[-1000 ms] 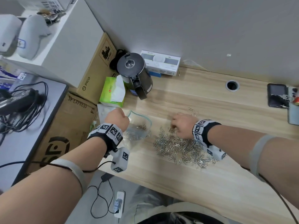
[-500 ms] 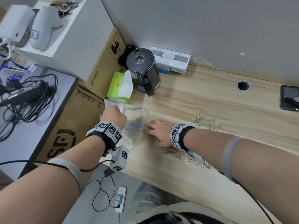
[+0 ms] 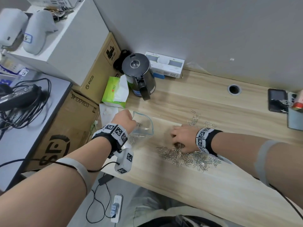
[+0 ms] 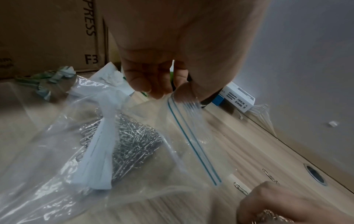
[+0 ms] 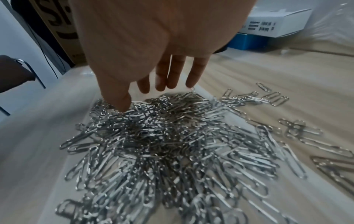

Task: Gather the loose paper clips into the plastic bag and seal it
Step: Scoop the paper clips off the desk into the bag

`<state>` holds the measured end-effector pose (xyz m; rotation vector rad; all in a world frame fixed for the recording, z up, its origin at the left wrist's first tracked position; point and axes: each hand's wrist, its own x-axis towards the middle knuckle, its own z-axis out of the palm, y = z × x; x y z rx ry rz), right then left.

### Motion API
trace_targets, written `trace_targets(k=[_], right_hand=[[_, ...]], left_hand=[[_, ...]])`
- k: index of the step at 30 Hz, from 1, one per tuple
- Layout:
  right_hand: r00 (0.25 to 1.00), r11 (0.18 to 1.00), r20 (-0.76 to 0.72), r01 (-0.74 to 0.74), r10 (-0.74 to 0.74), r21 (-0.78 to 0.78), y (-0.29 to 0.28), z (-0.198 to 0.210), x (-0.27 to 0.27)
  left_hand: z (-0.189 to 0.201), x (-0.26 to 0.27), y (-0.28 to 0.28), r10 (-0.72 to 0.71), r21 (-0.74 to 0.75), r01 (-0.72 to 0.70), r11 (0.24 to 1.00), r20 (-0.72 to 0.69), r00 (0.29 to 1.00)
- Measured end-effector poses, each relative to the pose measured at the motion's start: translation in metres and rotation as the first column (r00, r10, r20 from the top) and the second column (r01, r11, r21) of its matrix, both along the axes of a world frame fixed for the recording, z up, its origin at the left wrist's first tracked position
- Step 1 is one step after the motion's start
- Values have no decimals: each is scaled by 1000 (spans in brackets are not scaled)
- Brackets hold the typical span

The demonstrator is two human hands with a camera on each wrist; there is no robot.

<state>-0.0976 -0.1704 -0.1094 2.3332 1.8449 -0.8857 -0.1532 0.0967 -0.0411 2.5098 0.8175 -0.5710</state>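
A clear zip bag (image 3: pixel 145 128) with a blue seal strip (image 4: pixel 191 141) lies open at the desk's left edge, with several silver clips (image 4: pixel 134 141) inside. My left hand (image 3: pixel 131 119) pinches its rim (image 4: pixel 166 92) and lifts the mouth. A big pile of loose paper clips (image 3: pixel 188 157) lies to the right, and a smaller scatter (image 3: pixel 195 120) sits farther back. My right hand (image 3: pixel 176 138) hovers over the pile (image 5: pixel 162 144) with straight, spread fingers (image 5: pixel 172 80). Its thumb tip touches the clips, and it holds nothing.
A black kettle (image 3: pixel 139 71), a green tissue pack (image 3: pixel 114 90) and a white box (image 3: pixel 165 64) stand at the back left. A cable hole (image 3: pixel 234 89) and a phone (image 3: pixel 277 99) lie at the back right. Cardboard boxes (image 3: pixel 65 128) stand beyond the desk's left edge.
My right hand went from the pile to the bag's mouth, then came back right over the pile. The left hand kept holding the bag's rim.
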Motion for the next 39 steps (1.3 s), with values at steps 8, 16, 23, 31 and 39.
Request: trace_targets(k=[8, 16, 23, 31, 39], right_hand=[[995, 996, -85, -48, 54, 74, 34, -12, -37], [995, 991, -5, -101, 102, 92, 30, -12, -45], [999, 997, 30, -31, 33, -72, -17, -1, -14], [908, 912, 137, 406, -395, -57, -44, 7, 7], [924, 918, 92, 380, -371, -115, -46, -2, 3]], left_hand=[[-8, -1, -2, -36, 26, 36, 999, 4, 999], [-11, -5, -9, -56, 4, 56, 998, 9, 998], [-9, -1, -31, -139, -24, 138, 990, -58, 989], [-7, 9, -48, -215, -42, 212, 976, -73, 974], [-13, 8, -54, -237, -32, 235, 971, -97, 967]])
